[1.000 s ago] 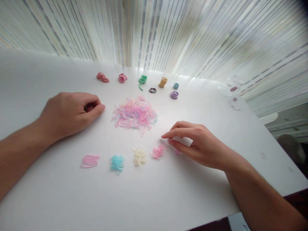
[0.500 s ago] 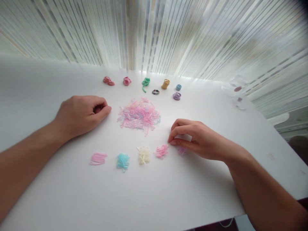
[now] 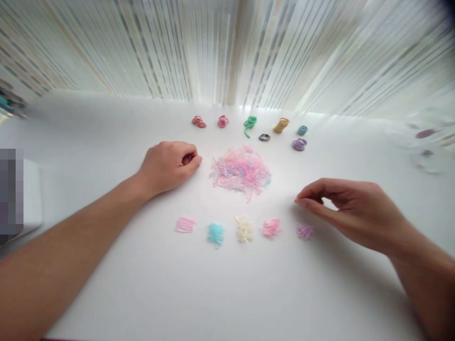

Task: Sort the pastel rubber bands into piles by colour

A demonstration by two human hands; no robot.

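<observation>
My left hand (image 3: 168, 166) rests on the white table as a loose fist, with no object showing in it, just left of a mixed heap of small translucent bands (image 3: 241, 170). My right hand (image 3: 350, 213) hovers at the right, thumb and forefinger pinched together; whatever lies between the tips, if anything, is too small to make out. Beneath its fingertips is a purple pile of bands (image 3: 304, 231). A row continues leftward with a bright pink pile (image 3: 271, 228), a cream pile (image 3: 245, 229), a light blue pile (image 3: 216, 234) and a pale pink pile (image 3: 185, 225).
Along the back lie red coils (image 3: 199, 121), a pink coil (image 3: 223, 121), a green coil (image 3: 250, 124), a yellow roll (image 3: 281, 125), a blue coil (image 3: 302, 130), a purple coil (image 3: 299, 144) and a dark multicoloured ring (image 3: 264, 138). Clear round items (image 3: 426, 158) stand far right. Striped blinds hang behind.
The view has turned left, so everything sits further right in it. My right hand has drawn away from the bright pink pile, uncovering the purple one. My left hand stays in its place.
</observation>
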